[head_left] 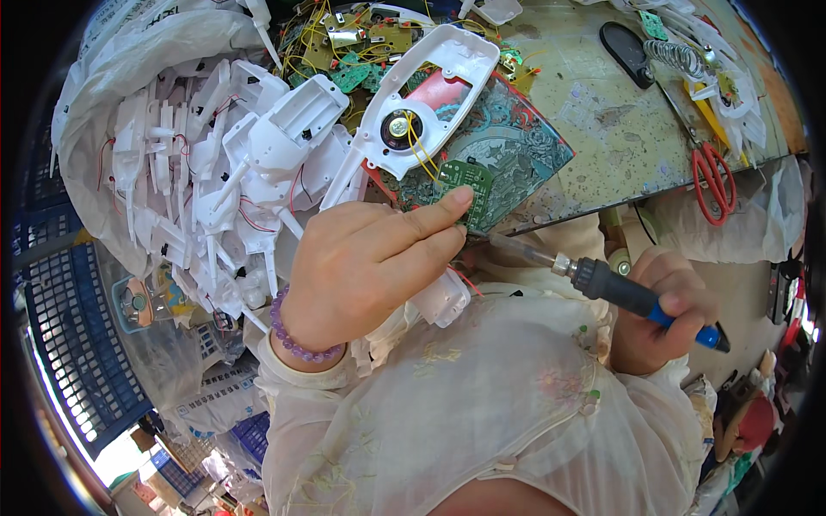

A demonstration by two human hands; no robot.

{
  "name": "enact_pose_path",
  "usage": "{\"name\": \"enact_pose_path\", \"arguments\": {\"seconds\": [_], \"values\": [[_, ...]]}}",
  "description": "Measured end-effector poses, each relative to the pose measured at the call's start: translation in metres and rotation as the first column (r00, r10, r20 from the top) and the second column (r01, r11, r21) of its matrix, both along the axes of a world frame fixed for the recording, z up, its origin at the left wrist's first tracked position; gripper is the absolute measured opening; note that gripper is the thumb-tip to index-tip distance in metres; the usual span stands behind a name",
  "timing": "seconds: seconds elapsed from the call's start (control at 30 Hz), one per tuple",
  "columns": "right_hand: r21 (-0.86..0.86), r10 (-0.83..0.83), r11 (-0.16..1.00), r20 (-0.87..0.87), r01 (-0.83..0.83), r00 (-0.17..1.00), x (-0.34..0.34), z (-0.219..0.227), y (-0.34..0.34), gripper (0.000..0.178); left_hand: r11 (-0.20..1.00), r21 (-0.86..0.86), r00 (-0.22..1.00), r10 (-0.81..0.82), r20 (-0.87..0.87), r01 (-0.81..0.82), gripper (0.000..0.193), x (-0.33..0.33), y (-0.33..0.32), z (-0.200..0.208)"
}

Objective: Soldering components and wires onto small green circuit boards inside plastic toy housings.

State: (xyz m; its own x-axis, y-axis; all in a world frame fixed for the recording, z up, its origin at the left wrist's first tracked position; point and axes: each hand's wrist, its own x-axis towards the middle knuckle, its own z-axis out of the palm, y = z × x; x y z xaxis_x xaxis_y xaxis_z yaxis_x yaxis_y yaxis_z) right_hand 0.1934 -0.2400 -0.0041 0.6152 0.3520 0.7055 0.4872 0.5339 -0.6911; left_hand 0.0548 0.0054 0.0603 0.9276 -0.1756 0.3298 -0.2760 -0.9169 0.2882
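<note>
Stained counter (568, 99) spans 12 to 2 o'clock. Near centre, toward 1 o'clock, the left grip (379, 249) touches a green circuit board (476, 179), whether pinching I cannot tell; at 3 o'clock, the right grip (664, 311) closes round a soldering iron (613, 287).

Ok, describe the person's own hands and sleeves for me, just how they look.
Both hands are without gloves. The left hand has a bracelet of round, translucent purple beads at its wrist; no bracelet shows on the right hand. The left sleeve is plain, pale cream and thin-looking, ending near the wrist.
</note>
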Motion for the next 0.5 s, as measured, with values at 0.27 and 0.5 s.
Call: {"name": "enact_pose_path", "arguments": {"seconds": [0.27,0.5], "values": [[0.060,0.034,0.997,0.266,-0.051,0.963,-0.0020,-0.0051,0.0016,0.028,1.000,-0.006,0.997,-0.008,0.076,0.009,0.021,-0.0011,0.0028,-0.0098],[0.077,0.030,0.996,0.291,-0.055,0.956,-0.0030,-0.0051,0.0034,0.027,1.000,-0.007,0.996,-0.005,0.094,0.006,0.020,-0.0008,0.0034,-0.0104]]}}
